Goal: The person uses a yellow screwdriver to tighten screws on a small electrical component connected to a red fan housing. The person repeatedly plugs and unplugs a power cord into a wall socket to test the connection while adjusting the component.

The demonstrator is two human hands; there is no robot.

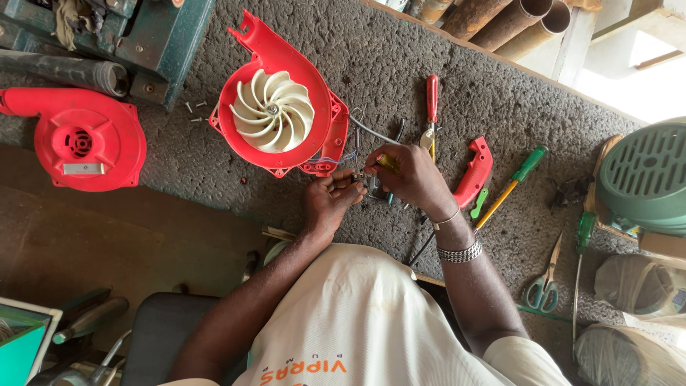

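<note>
We have both hands meeting over a small metal part [373,184] just below the open red blower housing [282,107], whose cream impeller [273,114] faces up. Our left hand [327,204] is pinched shut, its fingers [350,187] pinching what looks like the thin wires [336,159] trailing out of the housing's lower edge. Our right hand [411,175] is clenched around a yellow-handled tool [386,162], whose long axis slants from the right fingers down toward the left fingers. The part sits between the two sets of fingers, touching or nearly so; we cannot tell which. The right fingers seem slightly nearer. A red screwdriver [431,100] lies beyond the right fingers on the table [400,64].
</note>
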